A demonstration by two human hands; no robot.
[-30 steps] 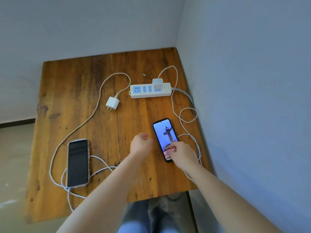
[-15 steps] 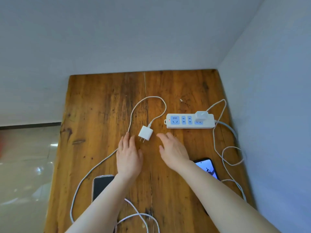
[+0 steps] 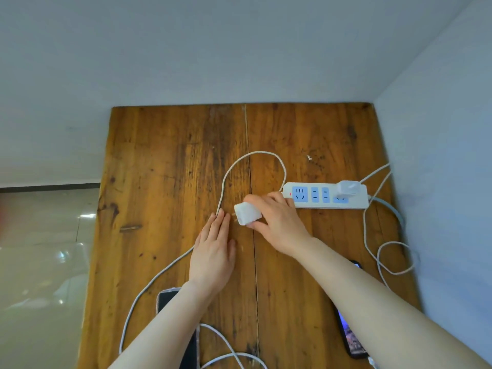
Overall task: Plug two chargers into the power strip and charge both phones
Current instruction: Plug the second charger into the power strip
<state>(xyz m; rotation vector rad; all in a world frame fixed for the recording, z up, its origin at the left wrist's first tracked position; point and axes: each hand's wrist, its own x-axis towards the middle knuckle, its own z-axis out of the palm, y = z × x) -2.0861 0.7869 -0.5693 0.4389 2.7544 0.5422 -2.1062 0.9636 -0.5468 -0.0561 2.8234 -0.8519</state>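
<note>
Beside power strip [image 3: 326, 195], right hand [image 3: 279, 225] pinching charger [image 3: 247, 214]

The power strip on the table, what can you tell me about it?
The power strip is a long white plastic bar lying flat on the wooden table near the right wall. Its sockets have pale blue faces, and a small red dot shows at its left end. One white charger is plugged in near its right end. The right hand is at its left end.

Both forearms bare, no sleeves; left hand [image 3: 213, 251] and right hand [image 3: 279, 225] without rings, watch, gloves.
</note>
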